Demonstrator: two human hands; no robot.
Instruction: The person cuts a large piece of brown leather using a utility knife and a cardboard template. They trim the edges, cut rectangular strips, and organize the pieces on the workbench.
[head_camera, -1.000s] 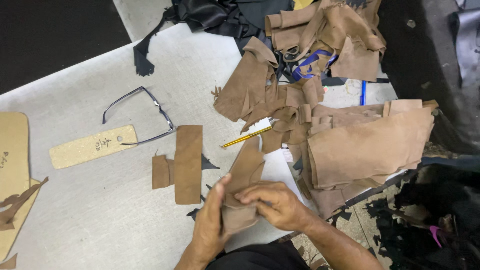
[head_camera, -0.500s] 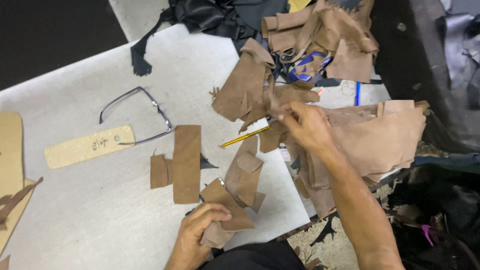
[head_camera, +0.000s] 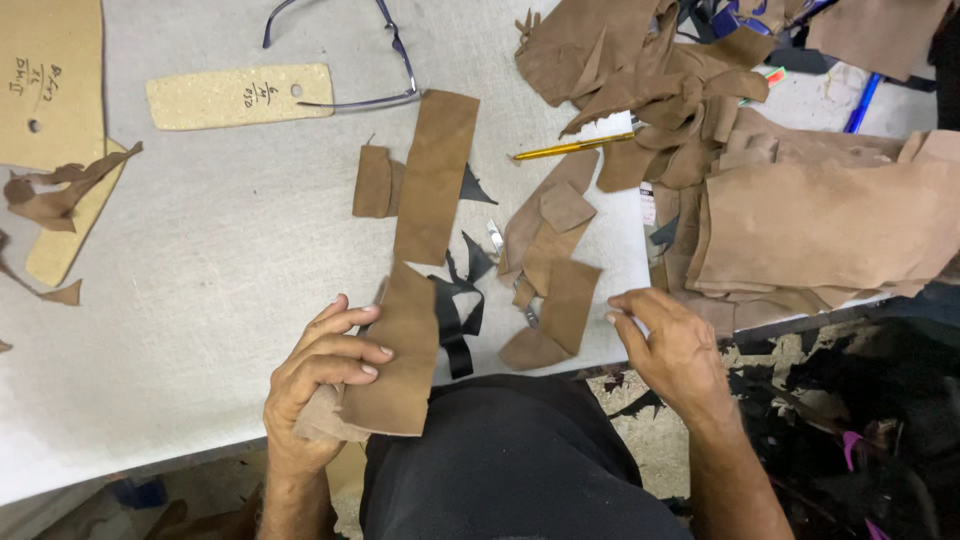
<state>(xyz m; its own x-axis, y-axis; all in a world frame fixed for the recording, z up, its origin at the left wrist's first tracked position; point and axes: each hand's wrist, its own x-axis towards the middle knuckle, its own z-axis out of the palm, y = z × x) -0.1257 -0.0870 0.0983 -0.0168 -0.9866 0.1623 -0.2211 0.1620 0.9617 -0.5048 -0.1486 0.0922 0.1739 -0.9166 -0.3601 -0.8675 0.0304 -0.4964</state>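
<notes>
Grey work table (head_camera: 200, 300) filling most of view, edge running along bottom.

Big stack of tan leather sheets (head_camera: 830, 225) at right, hanging over table edge. Heap of darker brown scraps (head_camera: 630, 70) above it, top centre.

Tan cardboard pattern (head_camera: 50, 80) at top left corner, brown offcut (head_camera: 60, 190) lying across its lower edge.

Long brown strip (head_camera: 435, 175) lying mid-table, upright in view, small brown patch (head_camera: 372, 182) just left of it, touching or nearly so.

Pale cork-like template (head_camera: 240, 95) with a hole near one end, top left of centre. Eyeglasses (head_camera: 340, 50) beside it, one temple arm overlapping template's right end.

Small pile of brown cut pieces (head_camera: 555, 270) between strip and sheet stack, near table edge.

Left hand (head_camera: 320, 385) at table edge, closed round brown leather piece (head_camera: 400, 365): fingers curled over its front, thumb side behind, lower end bunched in palm. Piece stands upward from hand toward bottom of long strip.

Right hand (head_camera: 670, 345) at table edge, just right of small pile, fingers partly bent, tips on or near table. Whether anything pinched: cannot tell.

Black strap scraps (head_camera: 455, 320) between the two hands, just right of held piece.

Yellow pencil (head_camera: 570, 148) lying below scrap heap. Blue pen (head_camera: 862, 102) at far right.
</notes>
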